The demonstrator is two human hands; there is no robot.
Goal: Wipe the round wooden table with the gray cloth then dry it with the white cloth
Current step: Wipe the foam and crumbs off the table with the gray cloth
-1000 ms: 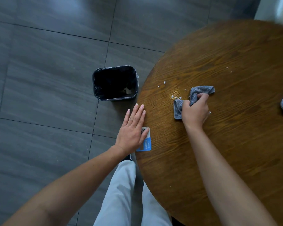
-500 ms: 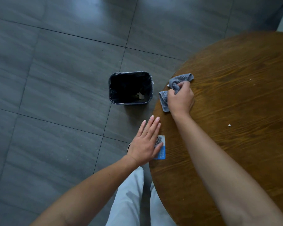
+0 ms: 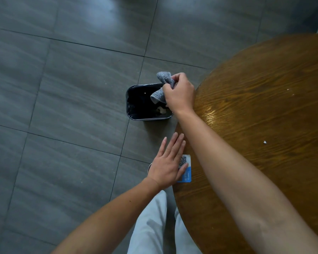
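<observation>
While pale grey trouser legs fill the bottom centre, both bare forearms reach up the frame. Left hand: flat, fingers spread and released, palm down at the left rim of the round brown wooden tabletop, partly covering a small white-and-blue card with a QR code near that edge. Tabletop takes the right half of frame; two small white crumbs on it, glossy patch near the rim. Right hand: clenched around the bunched gray cloth, off the tabletop edge, in frame over the black lined rectangular waste bin on the dark grey tiled floor, centre frame. Cloth ends stick out above and below the fist. Pale scraps in the bin bottom.
</observation>
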